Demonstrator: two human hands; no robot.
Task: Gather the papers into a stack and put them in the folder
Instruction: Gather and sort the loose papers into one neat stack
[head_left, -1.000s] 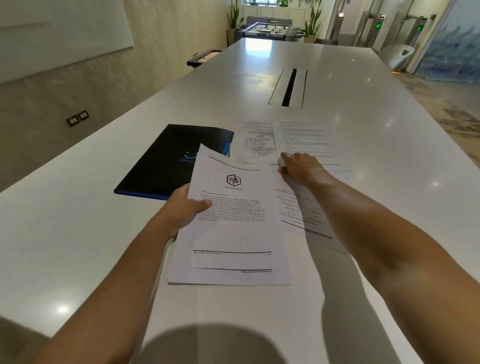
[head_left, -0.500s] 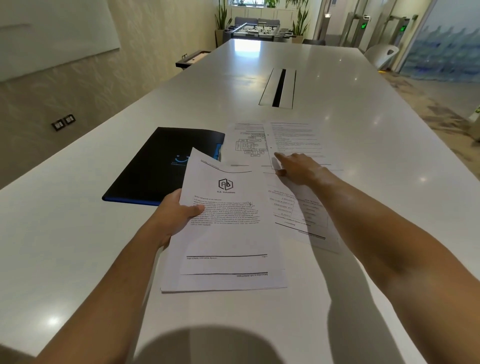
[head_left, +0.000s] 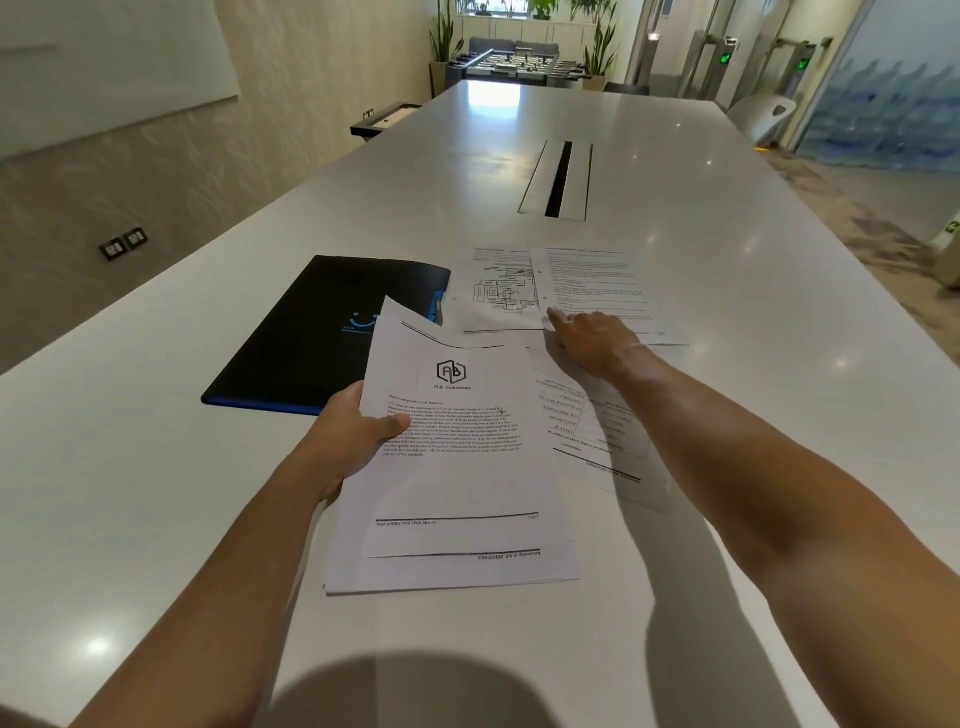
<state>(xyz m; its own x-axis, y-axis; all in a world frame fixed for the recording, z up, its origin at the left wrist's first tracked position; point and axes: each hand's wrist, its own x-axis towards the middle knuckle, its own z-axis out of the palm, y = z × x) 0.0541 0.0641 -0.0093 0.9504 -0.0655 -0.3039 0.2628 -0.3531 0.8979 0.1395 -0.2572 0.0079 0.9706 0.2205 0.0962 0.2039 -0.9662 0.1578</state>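
My left hand (head_left: 358, 434) grips the left edge of a stack of white printed papers (head_left: 457, 483), thumb on top of the sheet with a logo. My right hand (head_left: 589, 338) reaches forward with its fingers stretched onto the near left corner of a text sheet (head_left: 597, 283) lying flat farther up the table. A diagram sheet (head_left: 496, 291) lies just left of that one, partly under it. Another printed sheet (head_left: 597, 431) lies beneath my right forearm, beside the stack. The black folder (head_left: 322, 332) with blue trim lies shut to the left, its corner under the stack's top.
All this lies on a long white table (head_left: 156, 493). A cable slot (head_left: 558, 179) runs along the table's middle, beyond the papers. A wall with sockets is to the left; a foosball table and plants stand far behind.
My right hand has uncurled and slid forward from the near sheet to the corner of the far text sheet. My left hand keeps holding the stack in the same place.
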